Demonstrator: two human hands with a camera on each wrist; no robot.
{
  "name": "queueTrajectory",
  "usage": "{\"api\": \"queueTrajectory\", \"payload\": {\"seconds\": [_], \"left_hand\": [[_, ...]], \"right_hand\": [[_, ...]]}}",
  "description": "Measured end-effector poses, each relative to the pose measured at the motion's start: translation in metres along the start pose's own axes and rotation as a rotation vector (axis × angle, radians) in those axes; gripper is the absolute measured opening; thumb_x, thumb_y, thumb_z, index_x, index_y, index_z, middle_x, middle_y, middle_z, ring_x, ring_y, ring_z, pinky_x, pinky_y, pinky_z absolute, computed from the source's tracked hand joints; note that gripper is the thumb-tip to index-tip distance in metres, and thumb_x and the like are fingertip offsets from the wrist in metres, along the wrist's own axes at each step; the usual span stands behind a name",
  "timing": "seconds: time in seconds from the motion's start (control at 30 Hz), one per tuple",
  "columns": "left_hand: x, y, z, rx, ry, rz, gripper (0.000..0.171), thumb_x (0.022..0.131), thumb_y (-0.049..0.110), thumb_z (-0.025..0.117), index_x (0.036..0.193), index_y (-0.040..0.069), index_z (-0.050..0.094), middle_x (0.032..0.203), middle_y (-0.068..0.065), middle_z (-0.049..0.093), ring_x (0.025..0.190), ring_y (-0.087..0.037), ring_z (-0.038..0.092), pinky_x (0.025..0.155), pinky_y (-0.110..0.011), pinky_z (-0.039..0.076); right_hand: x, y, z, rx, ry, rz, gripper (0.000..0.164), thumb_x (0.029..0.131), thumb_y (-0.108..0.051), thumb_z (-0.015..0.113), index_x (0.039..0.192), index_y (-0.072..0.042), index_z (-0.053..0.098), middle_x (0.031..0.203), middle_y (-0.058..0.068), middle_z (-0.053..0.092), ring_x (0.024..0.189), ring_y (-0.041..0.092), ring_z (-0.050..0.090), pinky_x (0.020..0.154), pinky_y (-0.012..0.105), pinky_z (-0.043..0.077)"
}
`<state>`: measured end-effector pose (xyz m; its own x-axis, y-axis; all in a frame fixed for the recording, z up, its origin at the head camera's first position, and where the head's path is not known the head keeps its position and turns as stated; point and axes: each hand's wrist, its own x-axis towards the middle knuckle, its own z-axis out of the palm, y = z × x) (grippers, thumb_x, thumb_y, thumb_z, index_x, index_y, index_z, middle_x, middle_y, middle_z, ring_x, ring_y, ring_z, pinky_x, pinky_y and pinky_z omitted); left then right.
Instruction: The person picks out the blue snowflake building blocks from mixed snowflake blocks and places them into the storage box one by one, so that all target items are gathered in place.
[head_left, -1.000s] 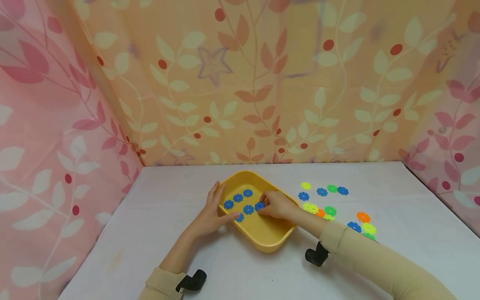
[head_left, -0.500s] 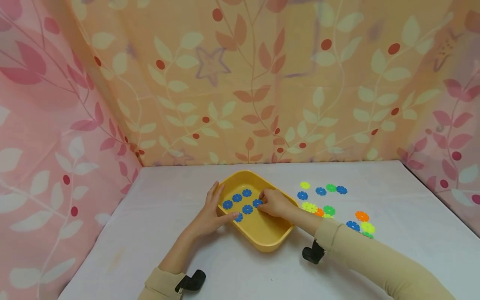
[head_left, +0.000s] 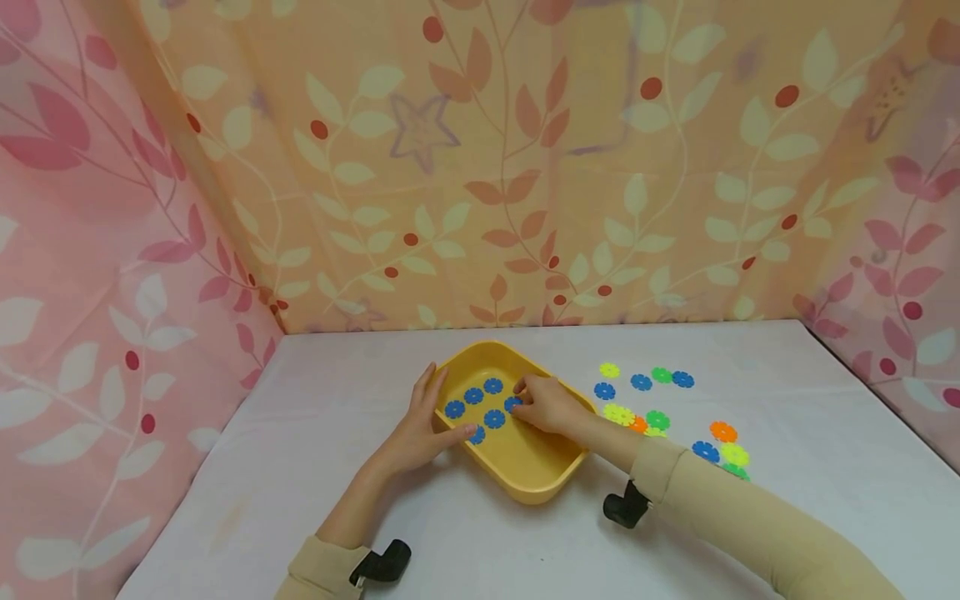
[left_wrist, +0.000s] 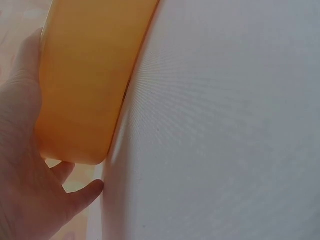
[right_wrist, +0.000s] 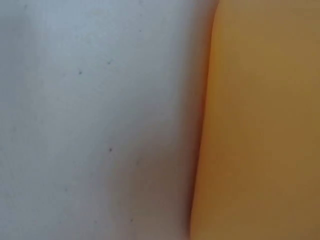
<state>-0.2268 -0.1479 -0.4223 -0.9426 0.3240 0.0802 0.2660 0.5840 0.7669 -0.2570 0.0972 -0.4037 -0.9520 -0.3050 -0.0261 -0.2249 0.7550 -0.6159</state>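
A yellow plastic tray (head_left: 525,492) stands at a slant on the white table. Several blue notched building discs (head_left: 494,419) lie in its far left half. My left hand (head_left: 415,433) holds the tray's left corner, thumb over the rim and fingers along the outer side. The left wrist view shows that hand (left_wrist: 35,155) against the tray's wall (left_wrist: 90,90). Inside the tray, my right hand (head_left: 551,404) pinches a blue disc (head_left: 512,405) at the right end of the row, partly covering it. Only the tray's outer wall (right_wrist: 265,125) and tablecloth appear in the right wrist view.
Right of the tray lie loose discs: yellow (head_left: 610,370), green (head_left: 657,419), orange (head_left: 723,432) and blue (head_left: 705,452) ones. My right forearm (head_left: 690,475) passes in front of some. A floral curtain (head_left: 480,167) rises behind the table.
My right hand has shifted slightly away from me with the blue disc, bringing it closer in line with the others. The left hand and the tray stay in place.
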Motion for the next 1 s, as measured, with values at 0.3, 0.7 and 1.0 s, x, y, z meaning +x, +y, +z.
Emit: {"api": "queueTrajectory", "payload": {"seconds": [0.3,0.7,1.0], "left_hand": [[0.0,0.0,0.001,0.001,-0.001,0.006,0.104,0.082,0.053,0.073,0.158,0.023,0.009,0.163,-0.002,-0.009,0.147,-0.033,0.007,0.112,-0.06,0.017],[-0.003,-0.002,0.001,-0.012,0.001,0.007,0.104,0.082,0.052,0.074,0.158,0.023,0.009,0.162,0.001,-0.01,0.147,-0.034,0.006,0.112,-0.061,0.016],[-0.001,-0.001,0.001,-0.011,0.005,0.008,0.104,0.082,0.052,0.073,0.158,0.022,0.009,0.162,0.001,-0.01,0.147,-0.034,0.005,0.111,-0.062,0.016]], "right_hand": [[-0.023,-0.005,-0.026,0.205,0.075,-0.095,0.028,0.092,-0.024,0.068,0.115,-0.008,0.065,0.086,-0.002,0.063,0.077,0.015,0.056,0.066,0.025,0.048],[-0.059,0.021,-0.074,0.446,0.135,0.03,0.038,0.098,-0.037,0.058,0.126,-0.012,0.061,0.124,0.01,0.061,0.111,0.033,0.055,0.087,0.041,0.053],[-0.071,0.055,-0.086,0.497,0.118,0.097,0.05,0.101,-0.039,0.053,0.136,-0.004,0.051,0.137,0.021,0.051,0.122,0.039,0.049,0.098,0.049,0.046]]}}
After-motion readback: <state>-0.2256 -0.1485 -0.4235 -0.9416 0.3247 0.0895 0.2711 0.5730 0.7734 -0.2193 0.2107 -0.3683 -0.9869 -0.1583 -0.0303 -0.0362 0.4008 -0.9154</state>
